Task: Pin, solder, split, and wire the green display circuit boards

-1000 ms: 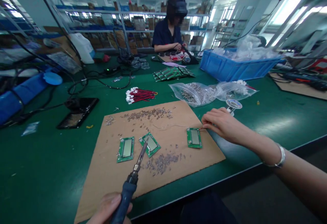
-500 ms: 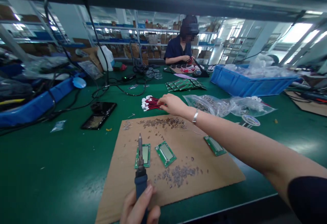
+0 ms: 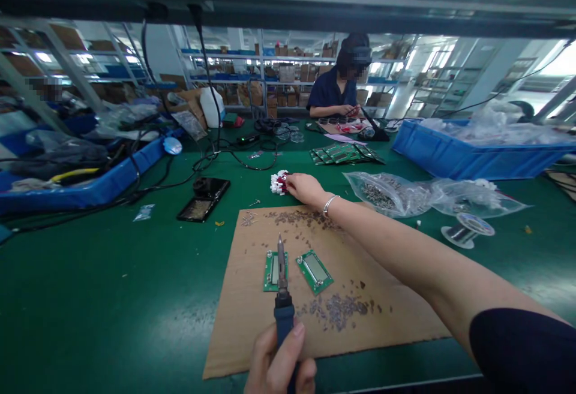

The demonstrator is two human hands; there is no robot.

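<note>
At the left end of the green worktop [image 3: 135, 286], a blue bin [image 3: 96, 193] holds tangled plastic and tools, with a yellow-handled one among them. To its right, a small clear packet [image 3: 144, 213] and a black stand [image 3: 204, 199] lie left of a cardboard sheet [image 3: 243, 316]. Loose metal pins [image 3: 248, 219] sit at the sheet's far left corner, and brown bits [image 3: 297, 219] spread along its far edge.

The left hand [image 3: 281, 358], by the sheet's near edge, has its fingers clamped round the handle of a soldering iron [image 3: 283, 310], whose tip points up and away. Behind the iron, and partly covered by it, the left circuit board [image 3: 270, 271] lies on the sheet; the right circuit board [image 3: 315, 271] lies tilted just beside it. Grey flakes [image 3: 339, 310] are scattered nearer the sheet's near edge.

Beyond the sheet's far edge, the right hand [image 3: 306, 189] reaches onto a bundle of red wires with white connectors [image 3: 279, 183]. Its fingers are bent close together; whether they grip the wires, one cannot tell. Farther off are a stack of green boards [image 3: 345, 154] and a person [image 3: 339, 91] working at the far side. Rightward come clear bags of metal parts [image 3: 391, 195], a solder spool [image 3: 465, 231] and a blue crate [image 3: 486, 157].
</note>
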